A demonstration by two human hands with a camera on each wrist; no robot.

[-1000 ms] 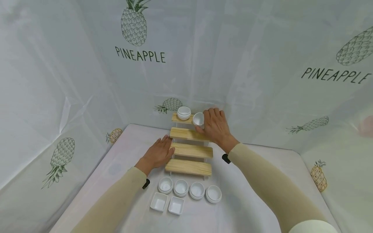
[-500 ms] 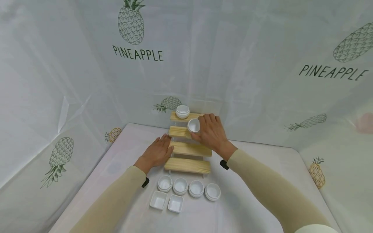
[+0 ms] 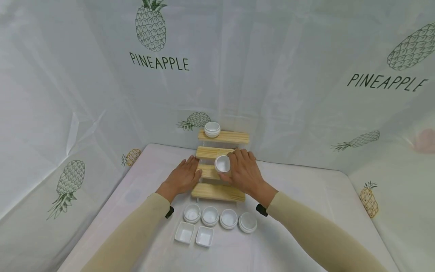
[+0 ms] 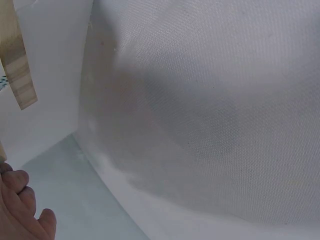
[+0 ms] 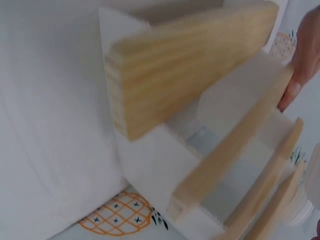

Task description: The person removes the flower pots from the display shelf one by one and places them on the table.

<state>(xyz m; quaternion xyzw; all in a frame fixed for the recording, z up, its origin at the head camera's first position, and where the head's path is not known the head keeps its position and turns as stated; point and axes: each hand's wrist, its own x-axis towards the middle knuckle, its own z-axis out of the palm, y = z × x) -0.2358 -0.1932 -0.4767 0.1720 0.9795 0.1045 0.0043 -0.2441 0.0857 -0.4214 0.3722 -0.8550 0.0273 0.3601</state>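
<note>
My right hand point(image 3: 243, 169) grips a small white round bowl point(image 3: 222, 164) between thumb and fingers, over the middle steps of a four-tier wooden display stand point(image 3: 217, 192). At the right edge of the right wrist view, part of a blurred white bowl point(image 5: 313, 180) shows. My left hand point(image 3: 183, 175) lies along the stand's left side, its fingers extended and touching it; in the left wrist view only that hand's fingers point(image 4: 30, 197) show at the lower left. On the top step's left end stands a white round ribbed bowl point(image 3: 212, 129).
In front of the stand, several white round bowls point(image 3: 210, 216) form a row on the white cloth point(image 3: 278, 241). Nearer to me sit two white square bowls, one on the left point(image 3: 185, 232) and one on the right point(image 3: 204, 237). A pineapple-print curtain point(image 3: 272, 75) rises close behind the stand.
My right hand has lifted the bowl off the right part of the top step and brought it down and toward me over the middle steps. The left hand stays at the stand's side.
</note>
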